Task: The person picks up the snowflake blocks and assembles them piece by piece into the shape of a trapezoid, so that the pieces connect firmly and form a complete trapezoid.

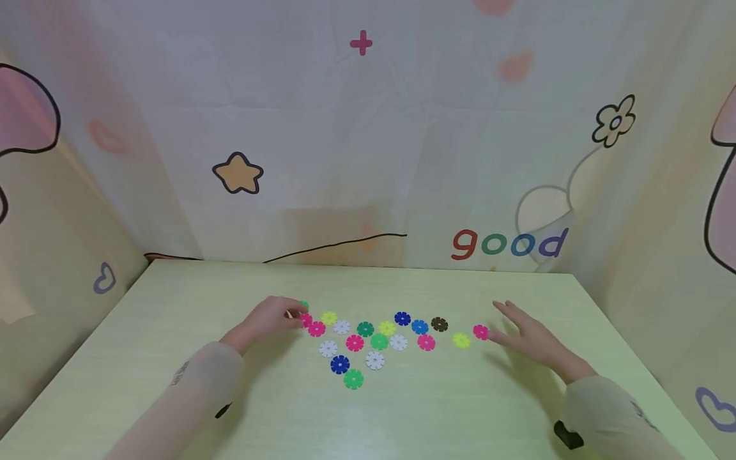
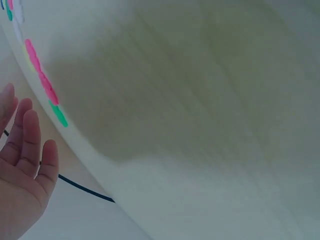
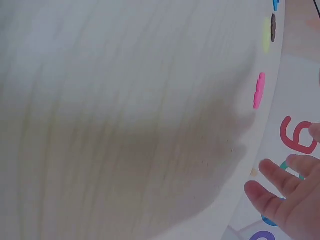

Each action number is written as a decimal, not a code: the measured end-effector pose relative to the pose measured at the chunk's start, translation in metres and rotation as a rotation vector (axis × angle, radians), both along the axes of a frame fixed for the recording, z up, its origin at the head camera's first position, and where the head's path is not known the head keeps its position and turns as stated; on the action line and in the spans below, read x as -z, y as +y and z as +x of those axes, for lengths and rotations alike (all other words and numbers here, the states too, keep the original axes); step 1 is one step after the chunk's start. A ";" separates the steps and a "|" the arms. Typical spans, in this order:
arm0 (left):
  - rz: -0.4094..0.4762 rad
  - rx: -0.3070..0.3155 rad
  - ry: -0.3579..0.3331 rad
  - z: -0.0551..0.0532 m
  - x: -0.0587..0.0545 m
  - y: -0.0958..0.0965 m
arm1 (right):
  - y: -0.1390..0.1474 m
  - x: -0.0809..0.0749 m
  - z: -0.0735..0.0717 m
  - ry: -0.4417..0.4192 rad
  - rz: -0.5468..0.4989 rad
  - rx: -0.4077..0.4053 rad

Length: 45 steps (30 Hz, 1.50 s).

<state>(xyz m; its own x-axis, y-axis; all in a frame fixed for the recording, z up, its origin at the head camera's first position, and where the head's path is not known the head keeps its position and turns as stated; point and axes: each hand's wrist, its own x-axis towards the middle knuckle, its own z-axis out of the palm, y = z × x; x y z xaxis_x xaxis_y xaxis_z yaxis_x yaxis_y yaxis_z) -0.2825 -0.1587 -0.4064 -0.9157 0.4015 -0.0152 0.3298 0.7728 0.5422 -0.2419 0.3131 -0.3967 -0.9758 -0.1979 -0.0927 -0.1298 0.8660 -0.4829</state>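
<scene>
I see the left hand (image 1: 269, 321) and right hand (image 1: 533, 340) well apart, relaxed, seemingly bracketing the multicoloured, notched plastic discs (image 1: 358, 340) scattered between them on the pale wood-grained table (image 1: 448, 409), probably for easy reach.

The patterned backdrop (image 1: 322, 140) reads "good" (image 1: 512, 245), beneath a pink plus sign (image 1: 361, 43).

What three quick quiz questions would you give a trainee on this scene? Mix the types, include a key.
1. Which color is the disc nearest the right hand: A) brown, B) pink, C) white?
2. True or false: that hand is clenched in a fist.
3. Fill in: the disc lowest in the head view is ___.

Key:
1. B, the pink disc.
2. False; its fingers are extended.
3. Green: the green disc.
</scene>
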 end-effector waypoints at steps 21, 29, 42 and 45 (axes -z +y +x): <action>-0.156 -0.068 -0.065 -0.011 0.017 0.028 | -0.006 0.010 -0.016 -0.180 -0.177 0.175; -0.184 -0.066 -0.051 -0.012 0.017 0.030 | -0.009 0.015 -0.023 -0.220 -0.126 0.201; -0.232 -0.054 -0.040 -0.013 0.018 0.034 | -0.013 0.022 -0.029 -0.212 -0.067 0.217; -0.237 -0.061 -0.046 -0.012 0.017 0.036 | -0.015 0.022 -0.029 -0.200 -0.058 0.215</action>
